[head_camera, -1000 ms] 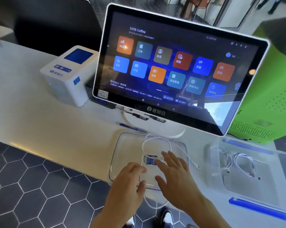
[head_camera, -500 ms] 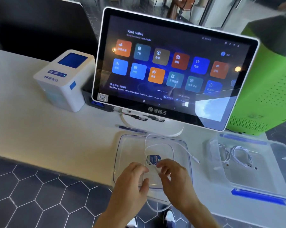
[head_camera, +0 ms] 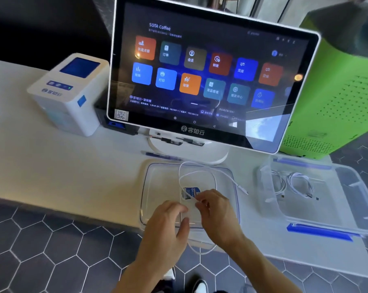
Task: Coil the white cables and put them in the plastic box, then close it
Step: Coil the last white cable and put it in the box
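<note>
At lower centre, we pinch the limp, light white cable [head_camera: 196, 173] in our right hand [head_camera: 218, 210] fingers over the clear lid [head_camera: 151, 199], left hand [head_camera: 168, 220] relaxed; grasp near its loop.

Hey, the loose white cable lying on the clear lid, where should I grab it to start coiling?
Take the white cable at its free plug end, coming in from the right. That tip lies straight and alone past the lid's right edge. The right hand already pinches the loop near the blue tag, and the left hand rests on the lid.
</note>
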